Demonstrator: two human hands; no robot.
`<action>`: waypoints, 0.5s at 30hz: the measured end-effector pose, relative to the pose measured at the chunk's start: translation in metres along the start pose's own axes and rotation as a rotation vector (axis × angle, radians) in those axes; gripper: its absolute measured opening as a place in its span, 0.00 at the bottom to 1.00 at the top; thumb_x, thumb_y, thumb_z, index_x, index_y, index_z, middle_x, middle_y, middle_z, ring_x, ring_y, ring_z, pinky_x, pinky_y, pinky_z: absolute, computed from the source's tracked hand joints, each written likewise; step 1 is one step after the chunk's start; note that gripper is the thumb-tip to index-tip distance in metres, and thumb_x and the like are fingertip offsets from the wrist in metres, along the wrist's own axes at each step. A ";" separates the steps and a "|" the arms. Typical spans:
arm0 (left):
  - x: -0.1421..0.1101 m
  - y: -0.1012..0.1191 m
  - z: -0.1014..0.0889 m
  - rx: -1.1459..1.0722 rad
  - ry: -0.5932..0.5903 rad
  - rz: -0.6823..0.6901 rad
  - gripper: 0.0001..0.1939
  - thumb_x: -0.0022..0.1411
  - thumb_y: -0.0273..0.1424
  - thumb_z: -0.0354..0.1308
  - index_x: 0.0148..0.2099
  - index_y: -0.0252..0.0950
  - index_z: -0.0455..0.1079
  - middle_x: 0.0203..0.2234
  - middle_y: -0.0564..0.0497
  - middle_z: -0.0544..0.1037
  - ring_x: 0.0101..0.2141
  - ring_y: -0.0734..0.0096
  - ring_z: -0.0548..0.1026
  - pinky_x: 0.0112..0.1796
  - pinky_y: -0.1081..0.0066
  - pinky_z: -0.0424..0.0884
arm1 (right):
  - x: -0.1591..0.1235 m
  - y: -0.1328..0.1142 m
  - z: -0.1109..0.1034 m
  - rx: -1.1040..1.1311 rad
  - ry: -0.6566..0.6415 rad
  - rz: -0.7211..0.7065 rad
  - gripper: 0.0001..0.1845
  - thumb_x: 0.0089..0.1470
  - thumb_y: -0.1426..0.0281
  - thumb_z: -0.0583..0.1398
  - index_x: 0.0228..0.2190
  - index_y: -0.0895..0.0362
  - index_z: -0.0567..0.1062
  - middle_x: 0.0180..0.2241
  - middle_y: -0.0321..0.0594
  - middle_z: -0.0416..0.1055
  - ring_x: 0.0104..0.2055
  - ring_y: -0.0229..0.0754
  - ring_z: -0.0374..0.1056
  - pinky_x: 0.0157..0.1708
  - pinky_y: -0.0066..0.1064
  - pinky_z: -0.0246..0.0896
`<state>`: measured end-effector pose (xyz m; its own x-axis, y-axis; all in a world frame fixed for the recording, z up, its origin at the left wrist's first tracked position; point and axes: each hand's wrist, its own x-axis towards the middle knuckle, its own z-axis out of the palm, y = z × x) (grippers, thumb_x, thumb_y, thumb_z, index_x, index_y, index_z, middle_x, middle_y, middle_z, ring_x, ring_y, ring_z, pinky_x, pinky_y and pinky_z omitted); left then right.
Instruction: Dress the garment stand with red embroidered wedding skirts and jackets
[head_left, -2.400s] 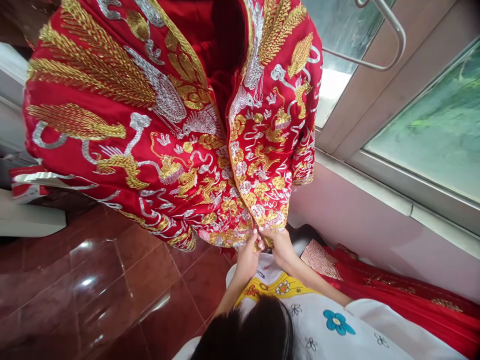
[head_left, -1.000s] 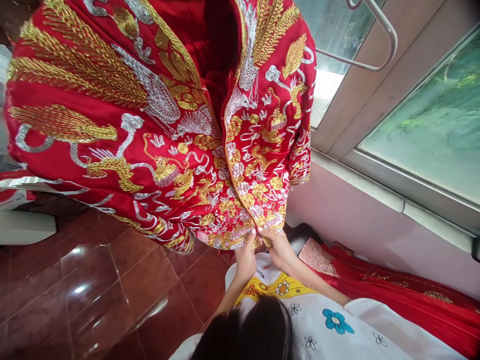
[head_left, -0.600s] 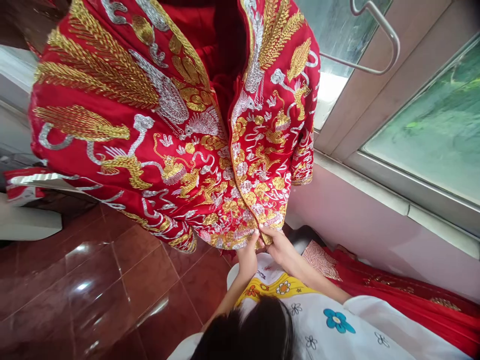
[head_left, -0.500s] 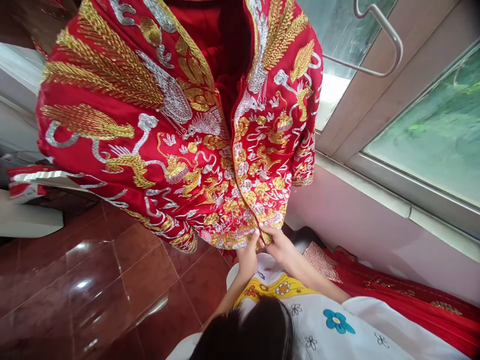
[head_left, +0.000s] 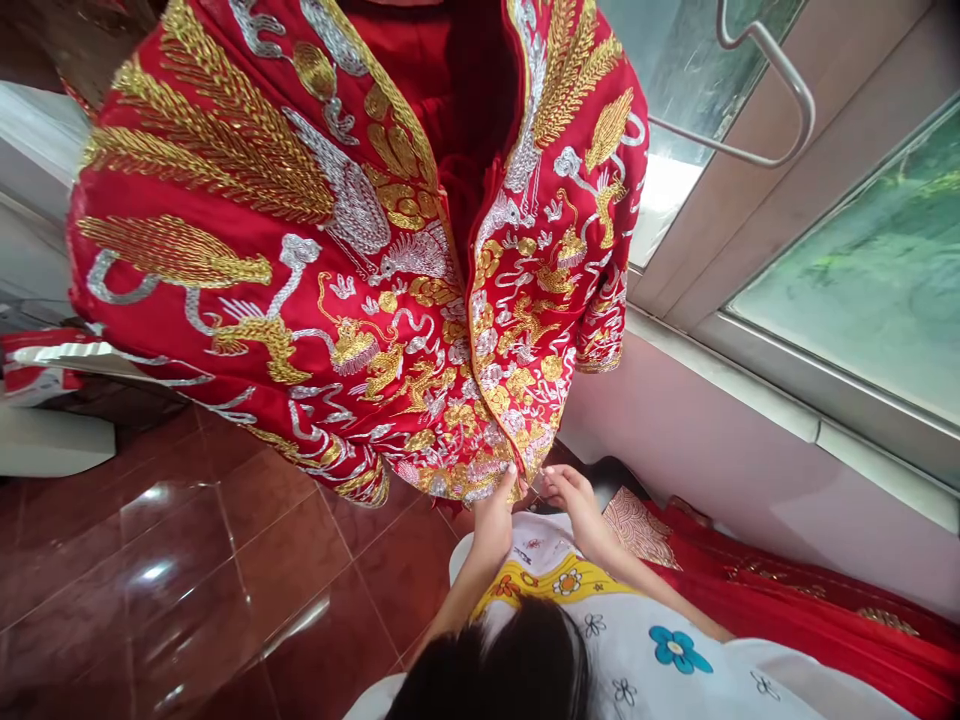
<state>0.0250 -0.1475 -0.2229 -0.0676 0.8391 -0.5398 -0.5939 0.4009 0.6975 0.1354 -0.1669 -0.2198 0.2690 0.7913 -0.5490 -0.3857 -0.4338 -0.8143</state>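
Note:
A red jacket [head_left: 360, 250], thick with gold and silver embroidery, hangs open down the front before me. My left hand [head_left: 493, 517] pinches the bottom hem of its left front panel. My right hand [head_left: 574, 497] sits just below the right panel's lower corner. Its fingers are curled together at the hem's edge, and what they pinch is hidden. The two hands are close together under the front opening. My white flowered top [head_left: 645, 650] and dark hair fill the bottom of the view.
A window [head_left: 862, 270] with a metal bar handle [head_left: 780, 100] runs along the right, above a pale wall and sill. More red embroidered cloth [head_left: 750, 590] lies at lower right. Glossy red-brown floor tiles [head_left: 187, 580] spread to the left, with a white furniture edge [head_left: 52, 440].
My right hand has slipped a little down and right, off the right panel's hem. The left hand keeps its pinch. The view shifted slightly.

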 end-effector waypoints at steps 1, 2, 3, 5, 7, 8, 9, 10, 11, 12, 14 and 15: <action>0.001 -0.001 0.000 -0.001 -0.012 -0.003 0.13 0.43 0.31 0.67 0.31 0.34 0.68 0.27 0.53 0.75 0.31 0.73 0.74 0.37 0.71 0.70 | -0.001 0.000 -0.001 -0.136 0.016 -0.163 0.17 0.43 0.56 0.63 0.23 0.57 0.68 0.22 0.35 0.66 0.24 0.36 0.61 0.26 0.28 0.57; 0.001 -0.001 -0.001 -0.001 -0.021 -0.009 0.12 0.43 0.30 0.67 0.30 0.34 0.68 0.27 0.53 0.75 0.31 0.73 0.74 0.37 0.71 0.70 | -0.002 -0.002 0.000 -0.268 0.014 -0.301 0.16 0.45 0.57 0.62 0.23 0.57 0.68 0.21 0.35 0.66 0.24 0.35 0.60 0.26 0.28 0.56; 0.001 -0.002 -0.001 -0.001 -0.026 -0.018 0.11 0.44 0.30 0.67 0.30 0.34 0.69 0.27 0.52 0.76 0.32 0.72 0.75 0.38 0.71 0.70 | -0.003 -0.005 0.003 -0.391 -0.006 -0.395 0.15 0.47 0.58 0.61 0.23 0.57 0.68 0.21 0.35 0.66 0.23 0.35 0.60 0.26 0.28 0.56; 0.002 -0.003 -0.001 -0.006 -0.033 -0.041 0.11 0.44 0.30 0.66 0.32 0.34 0.70 0.30 0.51 0.77 0.35 0.69 0.75 0.42 0.68 0.70 | -0.001 -0.010 0.010 -0.594 -0.097 -0.452 0.14 0.50 0.59 0.59 0.24 0.57 0.70 0.21 0.36 0.68 0.23 0.36 0.60 0.26 0.27 0.55; 0.004 -0.003 -0.001 -0.006 -0.032 -0.048 0.12 0.44 0.30 0.65 0.35 0.35 0.71 0.33 0.49 0.77 0.39 0.67 0.75 0.43 0.66 0.69 | 0.004 -0.012 0.017 -0.691 -0.212 -0.422 0.14 0.50 0.60 0.58 0.23 0.58 0.70 0.21 0.37 0.69 0.23 0.36 0.61 0.25 0.27 0.55; 0.006 -0.002 -0.002 -0.002 -0.025 -0.042 0.13 0.44 0.30 0.65 0.35 0.35 0.71 0.34 0.49 0.77 0.39 0.66 0.75 0.43 0.66 0.69 | 0.008 -0.012 0.019 -0.697 -0.260 -0.401 0.14 0.51 0.61 0.57 0.22 0.58 0.70 0.21 0.37 0.69 0.23 0.36 0.62 0.25 0.27 0.55; 0.007 -0.002 -0.003 0.008 -0.017 -0.030 0.13 0.43 0.30 0.65 0.34 0.35 0.70 0.32 0.49 0.77 0.39 0.66 0.75 0.41 0.67 0.70 | 0.012 -0.012 0.020 -0.683 -0.301 -0.381 0.16 0.52 0.61 0.55 0.21 0.58 0.70 0.20 0.37 0.69 0.22 0.36 0.62 0.24 0.26 0.54; 0.008 -0.002 -0.004 0.023 -0.009 -0.014 0.12 0.43 0.30 0.66 0.32 0.35 0.70 0.30 0.50 0.77 0.37 0.67 0.75 0.39 0.68 0.70 | 0.016 -0.013 0.019 -0.660 -0.330 -0.365 0.17 0.53 0.61 0.54 0.20 0.58 0.70 0.20 0.37 0.68 0.22 0.35 0.61 0.24 0.26 0.54; 0.010 -0.002 -0.005 0.040 -0.003 0.000 0.12 0.42 0.30 0.67 0.31 0.35 0.69 0.27 0.51 0.76 0.34 0.68 0.75 0.38 0.69 0.70 | 0.020 -0.013 0.018 -0.639 -0.345 -0.353 0.17 0.52 0.61 0.54 0.19 0.58 0.71 0.20 0.37 0.68 0.22 0.35 0.61 0.23 0.25 0.54; 0.011 -0.003 -0.008 0.056 -0.002 0.012 0.13 0.41 0.31 0.67 0.29 0.35 0.68 0.25 0.52 0.75 0.31 0.70 0.74 0.36 0.70 0.69 | 0.025 -0.015 0.016 -0.625 -0.351 -0.341 0.17 0.51 0.61 0.55 0.19 0.58 0.71 0.19 0.37 0.68 0.21 0.34 0.60 0.23 0.25 0.53; 0.015 -0.008 -0.015 0.098 -0.019 0.029 0.13 0.41 0.33 0.67 0.28 0.34 0.67 0.22 0.54 0.73 0.26 0.73 0.73 0.35 0.70 0.69 | 0.033 -0.020 0.013 -0.592 -0.385 -0.262 0.14 0.46 0.63 0.58 0.17 0.59 0.71 0.17 0.35 0.66 0.19 0.32 0.56 0.20 0.24 0.50; 0.017 -0.012 -0.019 0.127 -0.027 0.042 0.14 0.42 0.34 0.67 0.29 0.34 0.67 0.22 0.54 0.73 0.26 0.72 0.73 0.36 0.69 0.69 | 0.037 -0.022 0.012 -0.560 -0.419 -0.169 0.12 0.43 0.64 0.58 0.16 0.59 0.70 0.16 0.34 0.64 0.17 0.30 0.54 0.18 0.23 0.47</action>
<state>0.0156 -0.1445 -0.2491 -0.0678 0.8648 -0.4975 -0.4850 0.4072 0.7739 0.1430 -0.1224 -0.2197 -0.1193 0.9173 -0.3799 0.1717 -0.3578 -0.9179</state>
